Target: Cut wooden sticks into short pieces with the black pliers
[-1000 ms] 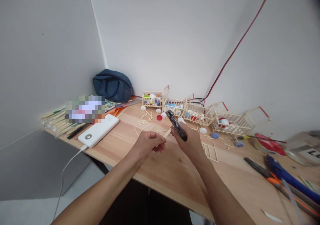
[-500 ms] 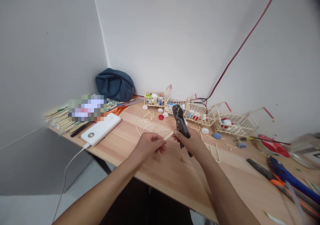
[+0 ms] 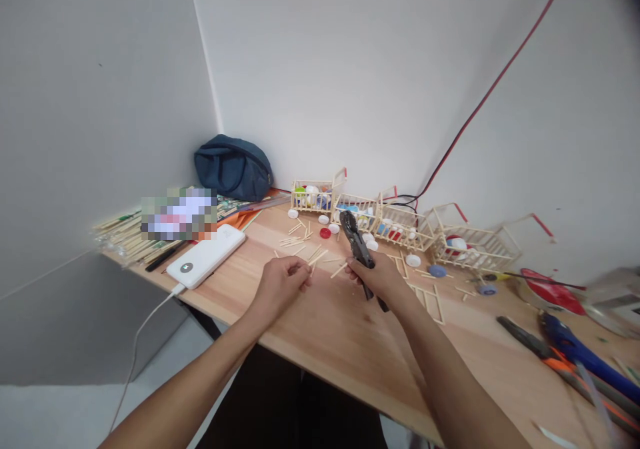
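Note:
My right hand is wrapped around dark pliers, whose head points up and away from me. From the fingertips of that same hand a short wooden stick sticks out to the left. To the left, my left hand is closed in a pinch, and a thin wooden stick appears to extend from its fingertips. Loose short sticks lie on the table just beyond the left hand. A ladder-like stick frame lies flat beside my right wrist.
Small stick-built carts holding coloured caps line the wall. A white power bank, a bundle of skewers and a blue bag are at left. Orange-and-grey pliers and a blue-handled tool lie at right.
My hands were close together at one stick and have drawn apart. The left hand has moved left; the right still holds the pliers, with a stick at its fingertips.

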Tool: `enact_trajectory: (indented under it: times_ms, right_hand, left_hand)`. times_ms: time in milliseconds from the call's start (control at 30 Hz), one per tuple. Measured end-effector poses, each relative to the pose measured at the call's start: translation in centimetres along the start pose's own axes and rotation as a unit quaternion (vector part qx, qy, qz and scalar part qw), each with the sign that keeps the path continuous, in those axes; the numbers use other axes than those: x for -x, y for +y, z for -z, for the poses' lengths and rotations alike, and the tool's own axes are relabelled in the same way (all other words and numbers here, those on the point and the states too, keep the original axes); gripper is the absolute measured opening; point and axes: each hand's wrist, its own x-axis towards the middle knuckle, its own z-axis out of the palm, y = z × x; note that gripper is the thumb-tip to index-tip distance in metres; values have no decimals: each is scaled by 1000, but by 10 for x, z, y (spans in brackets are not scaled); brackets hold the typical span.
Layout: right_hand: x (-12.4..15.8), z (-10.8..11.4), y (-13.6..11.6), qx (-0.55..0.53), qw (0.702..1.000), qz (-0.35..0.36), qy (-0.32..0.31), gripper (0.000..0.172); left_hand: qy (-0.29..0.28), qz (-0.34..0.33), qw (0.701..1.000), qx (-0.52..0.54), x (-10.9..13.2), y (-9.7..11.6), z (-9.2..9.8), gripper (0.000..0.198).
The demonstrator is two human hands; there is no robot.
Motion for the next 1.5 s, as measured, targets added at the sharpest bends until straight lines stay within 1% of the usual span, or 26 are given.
enact_trajectory:
  times_ms: [67, 133, 233, 333, 467, 533, 667, 900, 1067, 1267, 1367, 1500]
  right_hand:
    - [-6, -1, -2, 18, 1000, -7, -1, 17]
    - [-10, 1, -5, 28, 1000, -6, 10, 17]
    - [-5, 11, -8, 57, 998, 22, 23, 23]
    - [11, 24, -12, 107, 993, 48, -1, 30]
    - [32, 32, -16, 143, 987, 56, -52, 32]
    - [37, 32, -19, 162, 983, 56, -62, 32]
    - [42, 30, -24, 182, 980, 45, -60, 30]
    - [45, 33, -26, 166, 984, 41, -55, 28]
    - [43, 31, -25, 162, 984, 42, -60, 29]
    - [45, 26, -32, 160, 985, 53, -40, 27]
    - [46, 24, -34, 161, 984, 65, -24, 27]
    - [46, 21, -34, 166, 984, 66, -23, 29]
  left_hand:
    - [-7, 32, 997, 65, -4, -3, 7, 18]
    - [-7, 61, 990, 126, -8, -6, 11, 19]
    - [-7, 84, 976, 203, -13, -7, 12, 25]
    - [-26, 78, 963, 258, -16, -4, 8, 29]
    - [-51, 49, 954, 291, -21, 3, -3, 27]
    - [-57, 35, 955, 288, -24, 6, -8, 25]
    - [-67, 21, 960, 270, -28, 11, -14, 25]
    - [-51, 14, 958, 280, -27, 17, -23, 24]
    - [-65, 17, 966, 248, -27, 24, -29, 19]
    - [-50, 15, 977, 208, -24, 35, -30, 14]
    - [-45, 11, 980, 194, -24, 36, -29, 11]
    - [-33, 1, 987, 154, -24, 36, -27, 6]
